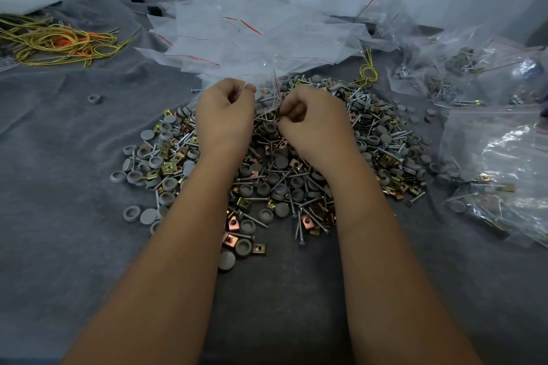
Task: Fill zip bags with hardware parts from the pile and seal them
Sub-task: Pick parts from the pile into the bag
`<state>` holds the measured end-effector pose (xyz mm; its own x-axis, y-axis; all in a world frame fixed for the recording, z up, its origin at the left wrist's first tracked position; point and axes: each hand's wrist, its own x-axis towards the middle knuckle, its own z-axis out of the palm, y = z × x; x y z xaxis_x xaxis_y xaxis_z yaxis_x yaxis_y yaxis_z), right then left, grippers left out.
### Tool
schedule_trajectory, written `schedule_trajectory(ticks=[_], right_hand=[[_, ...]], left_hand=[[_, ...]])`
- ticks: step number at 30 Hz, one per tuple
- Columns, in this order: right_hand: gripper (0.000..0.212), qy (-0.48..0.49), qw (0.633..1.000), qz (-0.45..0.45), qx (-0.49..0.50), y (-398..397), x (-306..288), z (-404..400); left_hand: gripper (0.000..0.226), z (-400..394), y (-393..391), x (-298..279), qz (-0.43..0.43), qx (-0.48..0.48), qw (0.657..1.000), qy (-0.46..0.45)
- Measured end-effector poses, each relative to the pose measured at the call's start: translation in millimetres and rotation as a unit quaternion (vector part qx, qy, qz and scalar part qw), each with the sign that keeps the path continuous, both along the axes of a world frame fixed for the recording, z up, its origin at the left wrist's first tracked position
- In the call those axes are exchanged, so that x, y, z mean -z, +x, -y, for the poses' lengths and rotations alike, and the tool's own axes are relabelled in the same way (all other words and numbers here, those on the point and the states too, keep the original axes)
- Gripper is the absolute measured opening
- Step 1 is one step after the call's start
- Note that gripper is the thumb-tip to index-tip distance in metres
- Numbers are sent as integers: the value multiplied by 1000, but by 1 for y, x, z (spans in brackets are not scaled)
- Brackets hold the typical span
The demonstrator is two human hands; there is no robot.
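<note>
A pile of hardware parts (275,175), made of grey round caps, silver screws and brass-coloured clips, lies on the grey cloth in the middle. Both my hands are over its far side. My left hand (225,118) pinches the edge of a clear zip bag (267,92) with a red seal line. My right hand (314,118) has its fingers curled, pinching small parts from the pile at the bag's mouth. Behind my hands lies a loose heap of empty zip bags (252,35).
Filled bags of parts (474,68) lie at the right, with another clear bag (504,157) nearer. Yellow and orange wire ties (59,41) sit at the far left. A stray grey cap (95,99) lies alone on the grey cloth (74,187).
</note>
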<state>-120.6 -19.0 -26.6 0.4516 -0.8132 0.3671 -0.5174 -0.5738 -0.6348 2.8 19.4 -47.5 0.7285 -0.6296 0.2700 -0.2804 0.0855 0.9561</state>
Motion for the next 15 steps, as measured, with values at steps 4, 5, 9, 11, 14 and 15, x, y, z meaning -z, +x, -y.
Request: schedule_trajectory(ticks=[4,5,9,11,14,15], right_hand=[[16,-1,993,117,24,-3,-3,3],[16,-4,991,133,24,-3,-3,4],[15,-38,988,146,26,1,-2,3],[13,-57,989,134,21,5,1,3],[10,-85,991,104,21,11,5,1],[10,-96,991,93,25,13,7,1]], left_hand=[[29,0,0,-1,2,-2,1000,-1],[30,0,0,-1,2,-3,1000,0],[31,-1,-1,-2,1,0,1000,1],[27,-2,-1,-3,5,2,1000,1],[21,-2,-1,-4,8,3,1000,3],[21,-3,-1,-4,10,3,1000,3]])
